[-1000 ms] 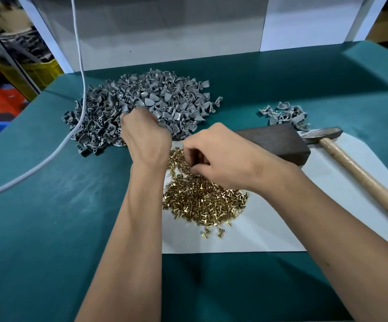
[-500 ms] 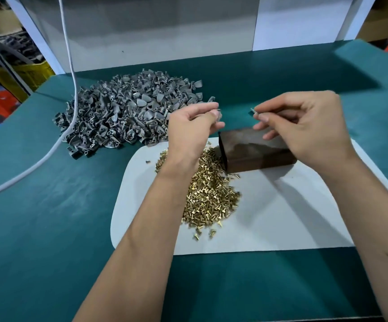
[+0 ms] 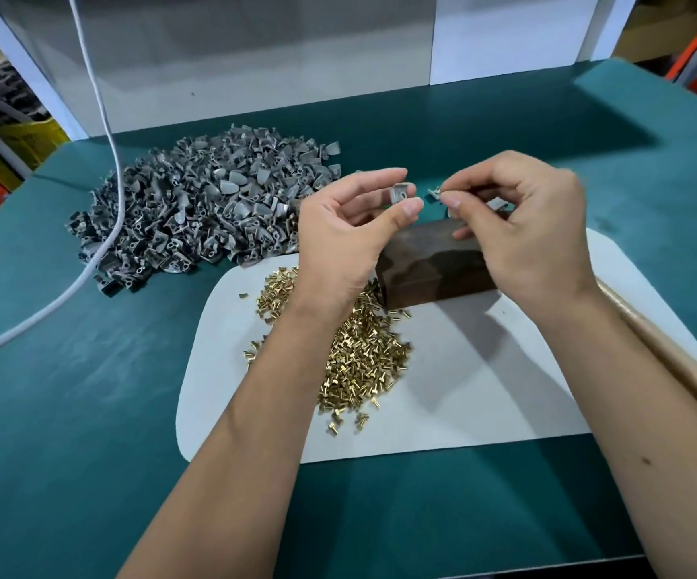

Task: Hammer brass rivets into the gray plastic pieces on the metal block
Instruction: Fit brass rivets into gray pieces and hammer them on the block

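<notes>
- Left hand (image 3: 340,236): raised above the near end of the metal block; thumb and forefinger pinched a gray plastic piece (image 3: 401,193), its hollow side turned toward the camera; other fingers loosely curled.
- Right hand (image 3: 522,227): raised over the block's far side; thumb and forefinger pinched a small item (image 3: 437,193) just beside the left hand's piece, not touching it; too small to tell whether rivet or plastic.
- Metal block (image 3: 430,265): dark, rectangular; stood on the white mat (image 3: 484,390), partly hidden by both hands.
- Brass rivets (image 3: 359,357): loose heap on the mat, against the block's near-left corner; a few strays at its edges; partly covered by the left forearm.
- Heap of gray plastic pieces (image 3: 196,211): on the green table (image 3: 87,411), left of and behind the mat.
- Hammer handle (image 3: 672,361): wooden; lay along the mat's right edge, under the right forearm; head hidden.
- White cable (image 3: 104,131): hung down over the gray heap and trailed off left.
</notes>
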`<state>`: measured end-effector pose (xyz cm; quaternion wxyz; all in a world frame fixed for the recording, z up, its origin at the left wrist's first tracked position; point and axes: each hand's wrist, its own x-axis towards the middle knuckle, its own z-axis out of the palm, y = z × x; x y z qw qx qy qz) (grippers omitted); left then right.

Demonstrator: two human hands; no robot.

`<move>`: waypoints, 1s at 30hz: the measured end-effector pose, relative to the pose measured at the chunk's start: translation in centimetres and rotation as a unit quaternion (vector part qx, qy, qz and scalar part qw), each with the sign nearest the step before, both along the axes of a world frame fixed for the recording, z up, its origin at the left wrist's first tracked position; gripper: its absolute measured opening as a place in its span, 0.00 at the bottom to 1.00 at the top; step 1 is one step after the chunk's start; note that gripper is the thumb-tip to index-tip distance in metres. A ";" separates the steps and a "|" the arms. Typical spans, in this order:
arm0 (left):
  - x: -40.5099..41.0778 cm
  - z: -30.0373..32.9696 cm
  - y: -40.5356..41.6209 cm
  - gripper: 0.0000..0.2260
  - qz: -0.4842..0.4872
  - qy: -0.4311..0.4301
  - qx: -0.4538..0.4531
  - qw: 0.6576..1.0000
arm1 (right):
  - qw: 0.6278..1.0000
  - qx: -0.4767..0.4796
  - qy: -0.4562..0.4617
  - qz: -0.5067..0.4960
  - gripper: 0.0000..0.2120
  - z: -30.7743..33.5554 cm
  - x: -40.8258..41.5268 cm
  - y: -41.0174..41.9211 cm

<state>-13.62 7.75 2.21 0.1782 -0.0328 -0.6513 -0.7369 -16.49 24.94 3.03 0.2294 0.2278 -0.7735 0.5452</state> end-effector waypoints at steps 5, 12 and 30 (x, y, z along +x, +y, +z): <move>0.0 -0.1 0.1 0.14 0.009 -0.003 -0.021 1.000 | 0.999 0.033 -0.006 -0.004 0.01 -0.4 -0.1 -0.5; -0.1 0.0 0.4 0.15 -0.022 0.001 -0.015 1.000 | 0.998 0.056 0.009 -0.003 0.03 -0.1 0.7 -1.1; 0.1 -0.2 0.6 0.09 -0.002 0.007 -0.021 1.000 | 0.992 0.123 0.011 -0.038 0.04 0.1 1.1 -1.3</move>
